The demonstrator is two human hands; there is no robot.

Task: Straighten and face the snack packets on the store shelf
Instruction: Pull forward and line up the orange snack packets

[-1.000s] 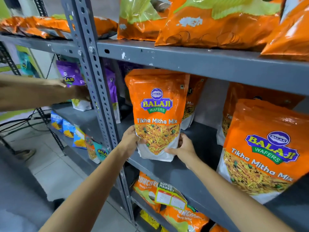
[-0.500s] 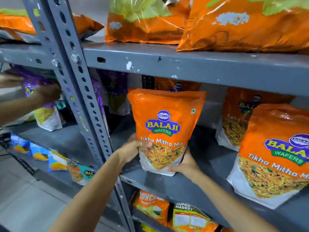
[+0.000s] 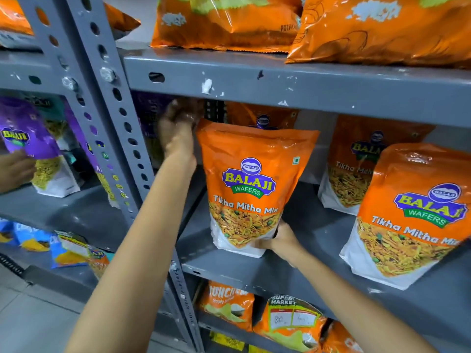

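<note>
Right hand (image 3: 276, 242) pinches the near orange packet's (image 3: 251, 189) bottom corner on the middle shelf (image 3: 293, 270), left hand (image 3: 178, 123) blurred behind its top, grip unclear — best steady the base, label square forward.

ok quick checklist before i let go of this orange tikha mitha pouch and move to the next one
1. Front orange Tikha Mitha Mix pouch label facing out: ok.
2. Pouch upright: not ok, it leans slightly.
3. Right hand steadying the bottom corner: ok.
4. Left hand grip at the top left corner: cannot tell, blurred.
5. Base seated on the grey metal shelf: ok, close to the front edge.
6. Neighbouring orange pouch on the right straight: not ok, it tilts and overhangs the edge.
</note>
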